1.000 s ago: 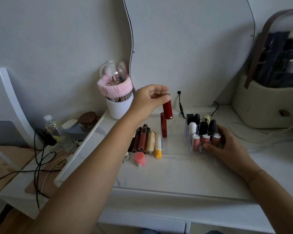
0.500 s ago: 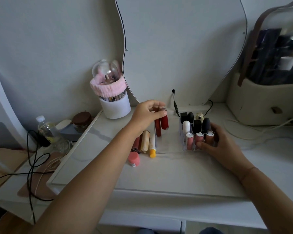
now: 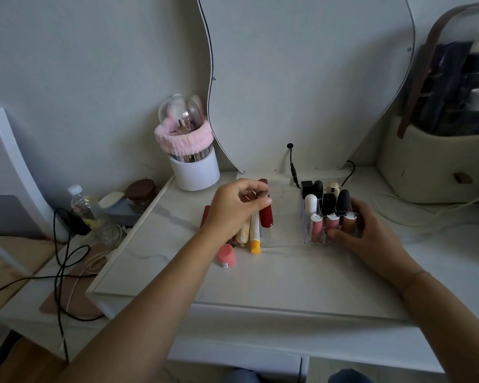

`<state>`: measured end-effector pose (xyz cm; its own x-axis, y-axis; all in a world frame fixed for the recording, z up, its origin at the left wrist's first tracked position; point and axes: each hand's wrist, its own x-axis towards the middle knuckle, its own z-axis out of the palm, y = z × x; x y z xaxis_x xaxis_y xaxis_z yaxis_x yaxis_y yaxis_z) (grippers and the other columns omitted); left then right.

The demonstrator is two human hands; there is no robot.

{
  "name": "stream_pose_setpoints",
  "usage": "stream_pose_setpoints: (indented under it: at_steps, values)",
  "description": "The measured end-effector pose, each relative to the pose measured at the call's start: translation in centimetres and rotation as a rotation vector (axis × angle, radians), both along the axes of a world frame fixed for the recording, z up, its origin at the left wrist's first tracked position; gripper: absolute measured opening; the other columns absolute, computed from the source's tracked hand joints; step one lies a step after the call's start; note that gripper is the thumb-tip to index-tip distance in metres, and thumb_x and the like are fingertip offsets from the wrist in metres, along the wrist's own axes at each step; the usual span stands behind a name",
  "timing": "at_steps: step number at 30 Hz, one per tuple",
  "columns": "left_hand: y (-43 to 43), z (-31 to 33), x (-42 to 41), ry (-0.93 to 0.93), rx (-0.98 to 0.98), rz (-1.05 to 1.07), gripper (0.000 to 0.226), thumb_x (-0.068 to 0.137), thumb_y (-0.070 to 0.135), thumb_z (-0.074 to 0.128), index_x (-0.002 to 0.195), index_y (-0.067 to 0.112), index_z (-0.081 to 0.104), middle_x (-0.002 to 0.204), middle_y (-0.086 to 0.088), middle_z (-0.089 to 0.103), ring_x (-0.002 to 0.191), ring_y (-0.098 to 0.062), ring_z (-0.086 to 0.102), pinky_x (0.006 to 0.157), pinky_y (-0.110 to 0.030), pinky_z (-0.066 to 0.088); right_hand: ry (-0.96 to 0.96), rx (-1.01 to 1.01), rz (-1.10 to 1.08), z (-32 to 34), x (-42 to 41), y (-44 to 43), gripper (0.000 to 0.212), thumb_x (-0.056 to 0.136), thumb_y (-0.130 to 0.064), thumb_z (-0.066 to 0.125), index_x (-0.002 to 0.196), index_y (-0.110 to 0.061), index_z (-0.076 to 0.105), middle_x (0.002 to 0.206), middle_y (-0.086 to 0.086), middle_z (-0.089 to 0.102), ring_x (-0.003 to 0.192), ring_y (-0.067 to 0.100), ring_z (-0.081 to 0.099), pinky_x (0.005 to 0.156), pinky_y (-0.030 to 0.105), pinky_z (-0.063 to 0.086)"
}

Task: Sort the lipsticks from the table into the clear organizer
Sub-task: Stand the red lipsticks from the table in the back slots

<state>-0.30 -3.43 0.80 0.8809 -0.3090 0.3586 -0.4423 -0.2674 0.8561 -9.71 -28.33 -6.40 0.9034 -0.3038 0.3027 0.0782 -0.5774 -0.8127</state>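
Observation:
The clear organizer (image 3: 285, 219) stands on the white table in front of the mirror. Its right half holds several upright lipsticks (image 3: 328, 205) with black, white and pink caps. My right hand (image 3: 368, 236) grips the organizer's front right corner. My left hand (image 3: 237, 210) pinches the top of a dark red lipstick (image 3: 266, 217) that stands upright in the organizer's left end. A second red lipstick (image 3: 262, 181) shows just behind my fingers. Left of the organizer, loose lipsticks lie on the table: a cream tube (image 3: 244, 233), a white one with a yellow cap (image 3: 255, 239), a pink one (image 3: 226, 255) and a dark red one (image 3: 205, 214), partly hidden by my hand.
A white brush holder with a pink band (image 3: 191, 161) stands at the back left. A mirror (image 3: 302, 78) leans on the wall, its cable (image 3: 293, 167) hanging behind the organizer. A beige bag (image 3: 437, 167) sits at the right. A bottle (image 3: 82, 205), a jar and black cables lie off the table's left edge.
My left hand has come down with the dark red lipstick and stood it in the organizer's left end, beside the other red one. My right hand has stayed on the organizer.

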Motion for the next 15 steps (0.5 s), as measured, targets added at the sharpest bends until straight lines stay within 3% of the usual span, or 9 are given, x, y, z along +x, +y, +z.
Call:
stream_pose_setpoints:
  at_steps: [5, 9, 15]
  values:
    - [-0.8, -1.0, -0.2, -0.029, 0.125, -0.002, 0.021, 0.071, 0.021, 0.079, 0.088, 0.03, 0.071, 0.076, 0.015, 0.068, 0.063, 0.005, 0.055, 0.062, -0.007, 0.044, 0.008, 0.02, 0.018, 0.0, -0.1, -0.1, 0.071, 0.072, -0.024, 0.078, 0.133, -0.031, 0.042, 0.104, -0.019, 0.059, 0.087, -0.015, 0.053, 0.066, 0.007, 0.036]
    - [-0.5, -1.1, -0.2, -0.096, 0.205, 0.055, 0.02, 0.071, 0.028, 0.079, 0.089, 0.031, 0.072, 0.067, 0.035, 0.059, 0.065, 0.011, 0.05, 0.06, -0.001, 0.037, 0.013, 0.008, 0.011, 0.0, 0.0, 0.0, 0.071, 0.072, -0.025, 0.078, 0.133, -0.032, 0.042, 0.102, -0.021, 0.059, 0.082, -0.021, 0.052, 0.061, 0.002, 0.038]
    - [0.8, -0.3, 0.2, -0.1, 0.129, 0.04, 0.018, 0.07, 0.034, 0.077, 0.088, 0.035, 0.071, 0.072, 0.031, 0.06, 0.064, 0.01, 0.049, 0.061, -0.003, 0.037, 0.006, 0.004, 0.006, 0.0, -0.1, 0.0, 0.071, 0.072, -0.023, 0.078, 0.132, -0.031, 0.042, 0.1, -0.027, 0.056, 0.081, -0.025, 0.051, 0.061, -0.001, 0.038]
